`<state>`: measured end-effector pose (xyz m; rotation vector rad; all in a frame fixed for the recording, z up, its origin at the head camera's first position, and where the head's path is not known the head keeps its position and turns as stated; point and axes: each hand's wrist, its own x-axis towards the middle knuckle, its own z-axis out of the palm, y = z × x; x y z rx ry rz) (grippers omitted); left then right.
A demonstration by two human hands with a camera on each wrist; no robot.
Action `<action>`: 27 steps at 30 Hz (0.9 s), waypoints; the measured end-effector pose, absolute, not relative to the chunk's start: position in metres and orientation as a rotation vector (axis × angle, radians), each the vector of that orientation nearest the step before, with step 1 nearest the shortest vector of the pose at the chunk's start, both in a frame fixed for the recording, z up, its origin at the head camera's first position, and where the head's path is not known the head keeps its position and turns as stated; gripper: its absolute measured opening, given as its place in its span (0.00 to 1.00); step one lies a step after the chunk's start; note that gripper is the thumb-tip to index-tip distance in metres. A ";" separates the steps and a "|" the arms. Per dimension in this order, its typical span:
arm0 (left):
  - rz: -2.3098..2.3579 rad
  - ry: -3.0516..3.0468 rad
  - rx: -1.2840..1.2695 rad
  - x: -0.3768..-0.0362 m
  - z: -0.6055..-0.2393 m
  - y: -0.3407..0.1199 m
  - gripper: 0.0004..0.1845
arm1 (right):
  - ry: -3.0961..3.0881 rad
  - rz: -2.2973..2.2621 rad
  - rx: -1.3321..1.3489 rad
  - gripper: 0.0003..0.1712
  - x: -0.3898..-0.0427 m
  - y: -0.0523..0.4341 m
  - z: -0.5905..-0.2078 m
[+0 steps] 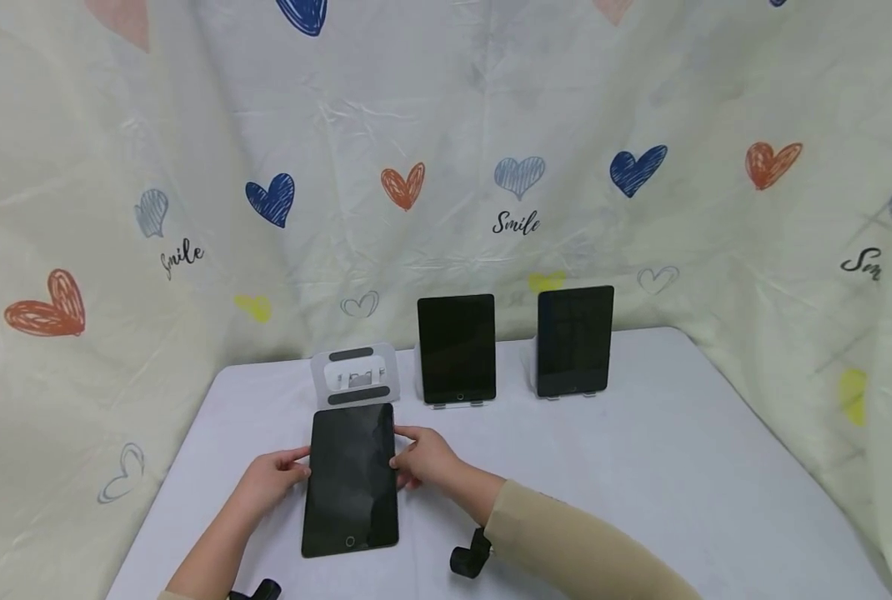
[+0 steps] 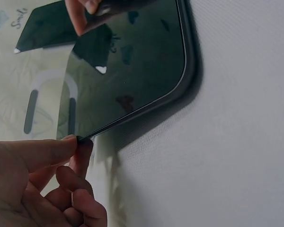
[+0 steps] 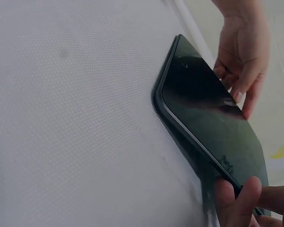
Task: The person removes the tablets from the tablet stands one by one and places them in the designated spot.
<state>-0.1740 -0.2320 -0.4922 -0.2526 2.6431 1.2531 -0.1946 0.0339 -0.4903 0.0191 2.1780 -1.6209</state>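
Note:
A black tablet [image 1: 350, 483] with a round home button at its near end is held by both hands near the front left of the table. My left hand [image 1: 269, 479] pinches its left edge between thumb and fingers, as the left wrist view shows. On the opposite edge, my right hand [image 1: 427, 458] grips with thumb and fingers. The tablet's far end is tilted up, and its near end lies low over the cloth; whether it touches cannot be told. Just behind it stands a pale grey tablet stand [image 1: 356, 397] with two dark pads and no tablet on it.
Two more black tablets lean on stands at the back, one near the middle [image 1: 457, 346] and another to its right [image 1: 575, 342]. White cloth covers the table [image 1: 641, 467]. Behind hangs a curtain [image 1: 461, 100] printed with hearts.

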 end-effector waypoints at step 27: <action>1.126 2.581 -0.221 -0.169 -0.498 -0.232 0.26 | 2.233 -1.429 0.011 0.35 -0.185 0.029 -0.488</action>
